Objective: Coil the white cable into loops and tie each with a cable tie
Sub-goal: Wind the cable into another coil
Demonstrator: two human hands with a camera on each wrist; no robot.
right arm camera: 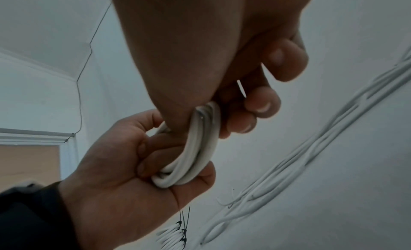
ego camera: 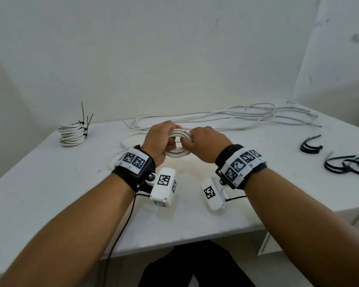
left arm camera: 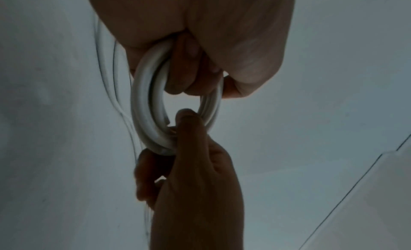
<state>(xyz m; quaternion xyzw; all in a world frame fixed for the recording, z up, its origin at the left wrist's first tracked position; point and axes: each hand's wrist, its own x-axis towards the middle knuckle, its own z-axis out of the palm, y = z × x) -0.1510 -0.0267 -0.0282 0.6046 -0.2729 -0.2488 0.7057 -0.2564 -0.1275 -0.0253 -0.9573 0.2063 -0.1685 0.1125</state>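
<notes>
Fingers of both hands curl round one small coil of white cable point(ego camera: 179, 134), the left hand point(ego camera: 161, 139) and right hand point(ego camera: 205, 142) gripping opposite sides above the table point(ego camera: 50, 193). Loose cable point(ego camera: 226, 117) trails behind the coil; a tied stack of coils point(ego camera: 72, 134) sits well to its left, black cable ties point(ego camera: 311, 145) well to its right.

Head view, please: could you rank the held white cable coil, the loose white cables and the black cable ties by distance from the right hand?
1. Held white cable coil: gripped by the right hand and left hand.
2. Loose white cables: behind, along the table's back.
3. Black cable ties: far right edge.
</notes>
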